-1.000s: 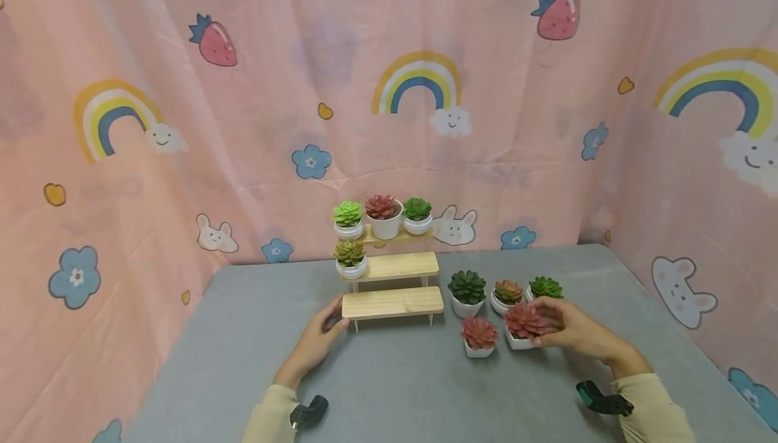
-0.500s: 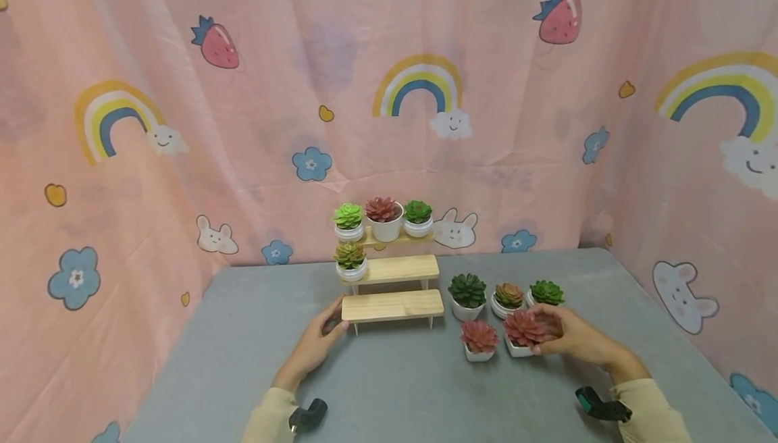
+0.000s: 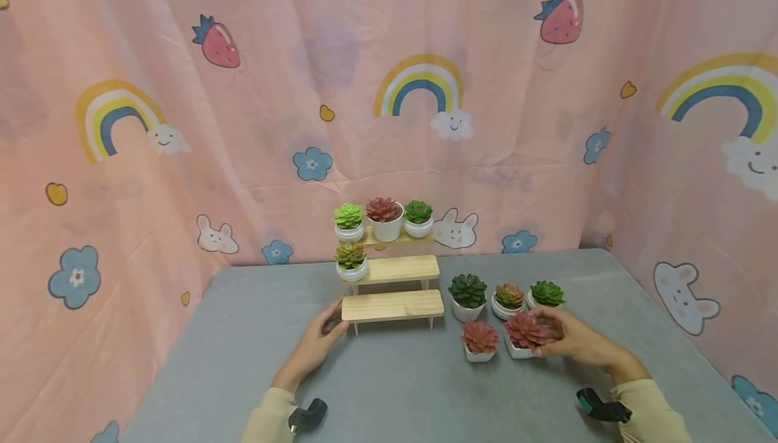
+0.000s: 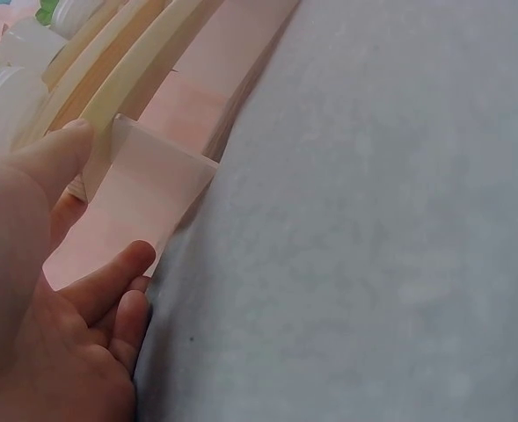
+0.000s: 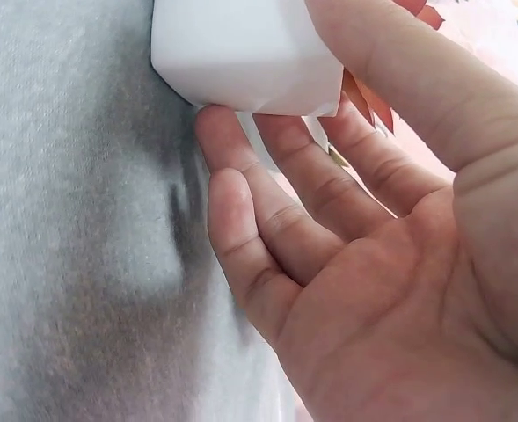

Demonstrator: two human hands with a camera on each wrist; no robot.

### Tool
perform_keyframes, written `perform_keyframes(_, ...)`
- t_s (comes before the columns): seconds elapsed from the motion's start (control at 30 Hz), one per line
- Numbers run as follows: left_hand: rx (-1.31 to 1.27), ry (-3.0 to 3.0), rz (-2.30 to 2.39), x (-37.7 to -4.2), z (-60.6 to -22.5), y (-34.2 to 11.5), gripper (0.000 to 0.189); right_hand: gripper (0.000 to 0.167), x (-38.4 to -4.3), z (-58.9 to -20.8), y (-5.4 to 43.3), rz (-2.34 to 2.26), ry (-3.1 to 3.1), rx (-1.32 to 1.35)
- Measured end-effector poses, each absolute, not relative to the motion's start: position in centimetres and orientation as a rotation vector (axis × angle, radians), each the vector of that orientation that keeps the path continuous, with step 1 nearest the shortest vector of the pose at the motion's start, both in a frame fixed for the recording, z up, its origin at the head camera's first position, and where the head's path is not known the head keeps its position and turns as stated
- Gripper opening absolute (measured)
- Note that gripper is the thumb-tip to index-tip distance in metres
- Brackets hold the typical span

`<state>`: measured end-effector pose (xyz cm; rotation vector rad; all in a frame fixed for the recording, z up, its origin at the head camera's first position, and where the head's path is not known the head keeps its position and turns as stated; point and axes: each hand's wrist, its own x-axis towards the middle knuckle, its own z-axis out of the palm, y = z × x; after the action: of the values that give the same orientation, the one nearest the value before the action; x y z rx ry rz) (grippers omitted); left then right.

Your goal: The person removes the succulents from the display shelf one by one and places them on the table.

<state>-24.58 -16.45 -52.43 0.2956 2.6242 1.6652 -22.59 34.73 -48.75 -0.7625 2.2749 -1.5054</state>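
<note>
Right of shelf (image 3: 393, 304): rightmost green plant's pot (image 3: 531, 302), held red plant (image 3: 525, 330) partly hidden by right hand (image 3: 577, 340). Left: sleeve (image 3: 270, 419) cut off by bottom edge.

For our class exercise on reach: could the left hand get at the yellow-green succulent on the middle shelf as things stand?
Probably yes, if the left hand lets go of the bottom shelf: the yellow-green succulent stands above and behind, with nothing visible in between.

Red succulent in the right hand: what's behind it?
Behind the red succulent are a green succulent and, left of it, an orange-tinged succulent. The right hand hides part of the green one's pot; its base isn't visible.
</note>
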Motion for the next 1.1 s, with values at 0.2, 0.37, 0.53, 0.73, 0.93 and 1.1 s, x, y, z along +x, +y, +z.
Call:
perform_keyframes(0.2,0.304,2.636,1.651,-24.6,-52.5,-16.5,0.061,0.048,-22.7,-49.1,34.9,-1.548,2.202,-0.811)
perform_keyframes(0.37,0.302,2.643,1.646,-24.7,-52.7,-16.6,0.061,0.047,-22.9,-49.2,34.9,-1.556,2.182,-0.814)
perform_keyframes(0.53,0.291,2.64,1.65,-24.8,-52.5,-16.6,0.061,0.048,-22.9,-49.1,35.0,-1.509,2.243,-0.773)
perform_keyframes(0.73,0.296,2.633,1.656,-24.7,-52.4,-16.5,0.061,0.053,-22.7,-49.0,35.1,-1.481,2.289,-0.76)
perform_keyframes(0.93,0.301,2.632,1.652,-24.5,-52.5,-16.5,0.062,0.063,-22.4,-48.5,35.0,-1.397,2.337,-0.665)
perform_keyframes(1.1,0.3,2.625,1.66,-24.5,-52.3,-16.4,0.062,0.067,-22.0,-47.8,35.1,-1.389,2.345,-0.631)
